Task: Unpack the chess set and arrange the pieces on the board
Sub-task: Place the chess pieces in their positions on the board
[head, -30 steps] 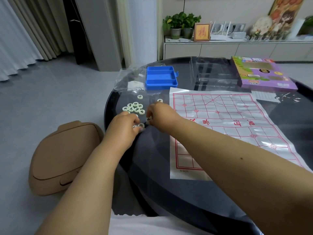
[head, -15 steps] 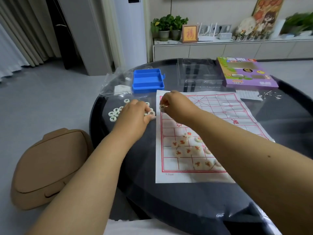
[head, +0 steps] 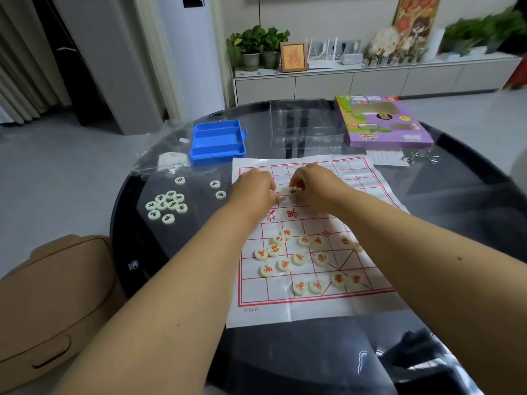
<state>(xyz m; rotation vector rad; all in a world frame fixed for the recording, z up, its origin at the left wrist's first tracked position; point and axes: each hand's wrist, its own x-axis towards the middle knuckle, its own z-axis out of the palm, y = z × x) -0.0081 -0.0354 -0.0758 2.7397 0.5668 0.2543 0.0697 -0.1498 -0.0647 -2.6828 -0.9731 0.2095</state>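
On the round black table (head: 171, 280), small pieces are pinched by the left hand (head: 253, 189) and the right hand (head: 310, 188) over the paper board (head: 368, 292) mid-frame

Landmark: paper board (head: 342, 306) on black round table (head: 176, 260).
- Near half of board: crowded with loose red-marked pieces (head: 299, 259); bare paper only along near edge and near-left corner.
- Far half of board: occupied by left hand (head: 253, 189) and right hand (head: 310, 186), both forearms crossing over board.
- Left of board: cluster of green-marked pieces (head: 168, 205), bare glass nearer than it.
- Beyond board: blue case (head: 218, 142), clear tray (head: 305, 126), purple box (head: 385, 121) side by side.
- Right of board: bare table.
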